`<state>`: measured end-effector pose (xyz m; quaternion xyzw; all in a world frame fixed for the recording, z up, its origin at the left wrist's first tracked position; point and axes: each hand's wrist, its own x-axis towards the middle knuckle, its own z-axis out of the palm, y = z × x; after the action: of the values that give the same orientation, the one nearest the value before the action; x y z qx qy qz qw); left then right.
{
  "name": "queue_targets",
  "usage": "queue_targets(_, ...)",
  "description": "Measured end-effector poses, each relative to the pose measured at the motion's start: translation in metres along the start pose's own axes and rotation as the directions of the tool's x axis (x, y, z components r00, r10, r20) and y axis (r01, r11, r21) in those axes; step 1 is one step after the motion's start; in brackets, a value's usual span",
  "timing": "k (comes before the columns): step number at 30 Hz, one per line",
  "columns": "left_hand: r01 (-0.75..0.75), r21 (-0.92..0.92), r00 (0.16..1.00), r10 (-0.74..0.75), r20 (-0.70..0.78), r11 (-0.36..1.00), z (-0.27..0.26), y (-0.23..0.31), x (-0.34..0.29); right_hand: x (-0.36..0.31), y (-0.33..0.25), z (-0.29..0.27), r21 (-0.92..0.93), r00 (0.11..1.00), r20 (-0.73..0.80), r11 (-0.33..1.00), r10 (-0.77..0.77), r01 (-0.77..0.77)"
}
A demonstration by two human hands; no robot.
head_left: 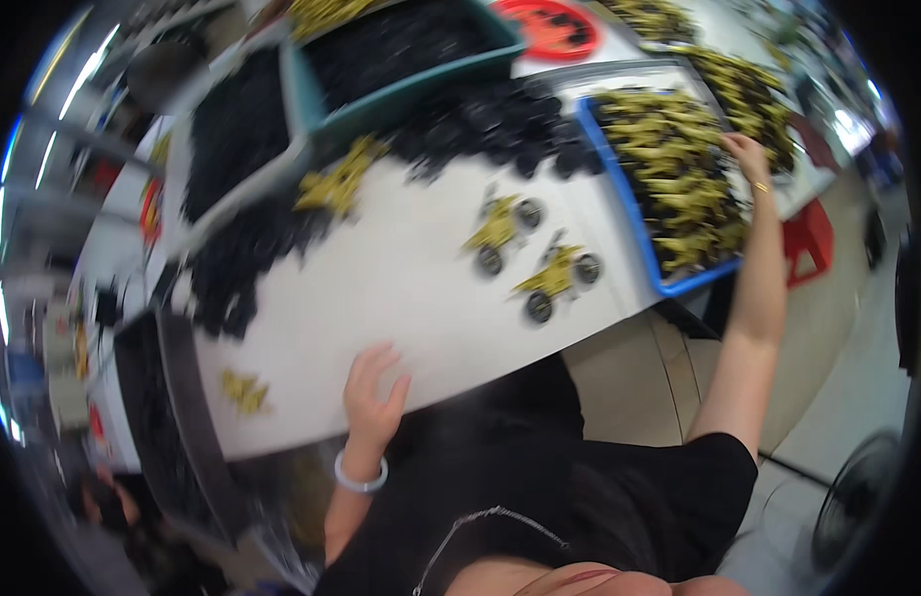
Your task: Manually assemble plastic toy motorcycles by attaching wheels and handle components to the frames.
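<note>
My left hand [374,394] hovers over the near edge of the white table [361,288], its fingers spread with nothing in them. My right hand [746,159] reaches out to the far right side of a blue-rimmed tray [669,288], which holds rows of yellow toy motorcycles [679,169]. Its fingers are bent together against the row's end; blur hides what they grip. Between my hands, two yellow toy motorcycles with black wheels, one farther [500,228] and one nearer [558,281], stand on the table. At the near left lie small yellow parts [244,391].
Black wheels [480,124] are heaped along the table's far side, beside a stack of yellow parts [341,181]. A teal bin [411,94] and a whitish bin [299,149] hold black parts. Behind stands a red round tray [550,28]; a red stool [810,243] is at right.
</note>
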<state>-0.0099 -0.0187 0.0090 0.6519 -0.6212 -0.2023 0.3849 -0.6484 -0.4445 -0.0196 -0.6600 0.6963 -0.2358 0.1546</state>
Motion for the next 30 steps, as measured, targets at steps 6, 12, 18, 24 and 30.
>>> queue_targets(6, 0.042, 0.196, 0.991, -0.017, -0.129, 0.980, -0.015, -0.018, -0.011, -0.071, -0.043, -0.002, 0.258, 0.888, -0.406, 0.904, -0.218, 0.340)
queue_targets(12, 0.396, 0.601, 0.883, -0.108, -0.457, 0.694, -0.071, -0.087, -0.037, -0.204, -0.251, 0.124, 0.140, 0.876, 0.116, 0.881, -0.467, 0.451)
queue_targets(18, 0.593, 0.509, 0.795, -0.352, -0.494, 0.624, -0.123, -0.117, -0.063, -0.163, -0.298, 0.189, 0.273, 0.777, 0.482, 0.912, -0.405, 0.306)
queue_targets(24, 0.430, 0.462, 0.866, -0.209, -0.455, 0.776, -0.088, -0.105, -0.061, -0.226, -0.360, 0.206, 0.156, 0.713, 0.478, 0.849, -0.513, 0.505)
queue_targets(30, 0.304, 0.458, 0.893, -0.084, -0.441, 0.835, -0.095, -0.111, -0.058, -0.298, -0.417, 0.208, 0.253, 0.723, 0.481, 0.868, -0.497, 0.428)
